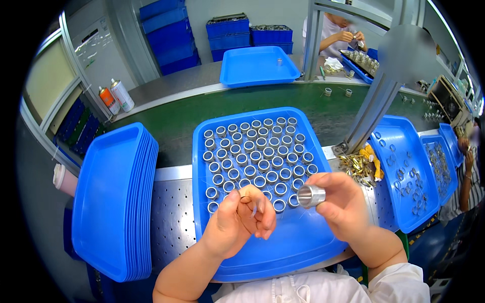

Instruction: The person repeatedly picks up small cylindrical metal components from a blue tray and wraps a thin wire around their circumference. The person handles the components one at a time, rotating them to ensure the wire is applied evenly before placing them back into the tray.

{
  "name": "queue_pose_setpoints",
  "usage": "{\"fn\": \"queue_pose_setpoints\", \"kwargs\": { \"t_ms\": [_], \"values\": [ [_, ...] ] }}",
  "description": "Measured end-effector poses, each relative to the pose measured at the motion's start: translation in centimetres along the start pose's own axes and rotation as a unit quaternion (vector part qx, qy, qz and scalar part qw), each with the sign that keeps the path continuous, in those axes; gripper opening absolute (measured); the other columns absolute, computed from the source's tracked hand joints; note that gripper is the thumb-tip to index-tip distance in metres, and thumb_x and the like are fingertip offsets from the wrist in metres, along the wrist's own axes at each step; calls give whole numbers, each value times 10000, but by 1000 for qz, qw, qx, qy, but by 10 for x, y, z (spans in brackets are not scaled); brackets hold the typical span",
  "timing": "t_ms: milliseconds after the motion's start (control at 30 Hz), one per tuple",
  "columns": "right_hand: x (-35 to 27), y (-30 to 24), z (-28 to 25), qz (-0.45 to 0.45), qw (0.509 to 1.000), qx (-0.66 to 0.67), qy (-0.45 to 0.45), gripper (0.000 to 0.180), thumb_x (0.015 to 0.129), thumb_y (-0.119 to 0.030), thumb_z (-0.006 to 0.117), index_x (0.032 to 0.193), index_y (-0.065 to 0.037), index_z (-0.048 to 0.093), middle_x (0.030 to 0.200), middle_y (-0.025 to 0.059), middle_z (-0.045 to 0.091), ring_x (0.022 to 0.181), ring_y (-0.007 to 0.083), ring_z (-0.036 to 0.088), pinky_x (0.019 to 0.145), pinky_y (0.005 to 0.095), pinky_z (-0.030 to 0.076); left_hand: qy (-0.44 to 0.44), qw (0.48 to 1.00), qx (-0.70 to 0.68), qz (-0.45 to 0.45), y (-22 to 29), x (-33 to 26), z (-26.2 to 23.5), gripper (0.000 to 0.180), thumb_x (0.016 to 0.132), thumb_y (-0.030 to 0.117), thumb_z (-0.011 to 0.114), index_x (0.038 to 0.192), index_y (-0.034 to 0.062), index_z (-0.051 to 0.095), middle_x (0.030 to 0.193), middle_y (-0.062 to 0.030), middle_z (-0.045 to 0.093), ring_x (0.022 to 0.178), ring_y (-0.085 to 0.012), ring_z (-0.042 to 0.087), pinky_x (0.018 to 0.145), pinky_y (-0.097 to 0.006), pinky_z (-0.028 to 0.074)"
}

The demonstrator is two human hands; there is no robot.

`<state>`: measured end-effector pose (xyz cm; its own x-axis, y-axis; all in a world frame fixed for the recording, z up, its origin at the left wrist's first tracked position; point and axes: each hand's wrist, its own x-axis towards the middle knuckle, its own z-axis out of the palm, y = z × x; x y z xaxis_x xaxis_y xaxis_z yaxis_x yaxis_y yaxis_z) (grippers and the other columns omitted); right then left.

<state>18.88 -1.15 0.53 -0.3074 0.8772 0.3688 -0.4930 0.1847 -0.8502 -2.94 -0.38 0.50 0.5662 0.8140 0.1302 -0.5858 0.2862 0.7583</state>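
Silver metal glints in your right hand [346, 206]: you grip a short cylindrical sleeve [314, 195] between thumb and fingers, its open end turned to the left, above the right part of the large blue tray [288, 250]. Your left hand [241, 218] is half closed over the same tray, palm partly turned up, fingers loosely bent and thumb near the index finger; you cannot tell from this view whether it pinches something thin. Beyond your hands, upright sleeves [263, 170] stand in close rows, while the near part of the tray is bare blue. Left of it, a stack of blue trays [106, 202] rises beside the perforated metal tabletop [173, 217]; to the right lies a heap of brass-coloured pieces [355, 168].
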Motion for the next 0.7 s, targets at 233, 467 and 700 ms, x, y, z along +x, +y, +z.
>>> {"fn": "queue_pose_setpoints", "kwargs": {
  "t_ms": [233, 467, 700],
  "values": [
    [-4, -62, -19, 110, 961, -246, -59, 321, 814, 35, 606, 1127, 14, 537, 1153, 120, 524, 1054, 175, 543, 915, 313, 451, 72, 995, 66, -31, 5, 3, 17, 493, 923, 569, 296, 797, 108, 421, 605, -21, 423, 487, -150, 423, 453, -263, 335],
    [-125, -59, -87, 177, 983, 38, -23, 324, 873, -24, 556, 1187, -1, 479, 1124, 91, 519, 976, 179, 557, 860, 321, 462, 14, 984, 156, -88, -15, 21, 31, 445, 946, 462, 350, 859, 44, 475, 654, -108, 502, 537, -213, 484, 493, -305, 391],
    [-289, -57, -169, 298, 937, -67, 169, 286, 801, -47, 661, 1072, -4, 578, 1001, 90, 585, 892, 162, 587, 752, 287, 507, -170, 878, 429, -125, -92, 133, 115, 220, 869, 178, 610, 946, 5, 499, 738, -48, 553, 628, -127, 537, 559, -260, 430]
  ]
}}
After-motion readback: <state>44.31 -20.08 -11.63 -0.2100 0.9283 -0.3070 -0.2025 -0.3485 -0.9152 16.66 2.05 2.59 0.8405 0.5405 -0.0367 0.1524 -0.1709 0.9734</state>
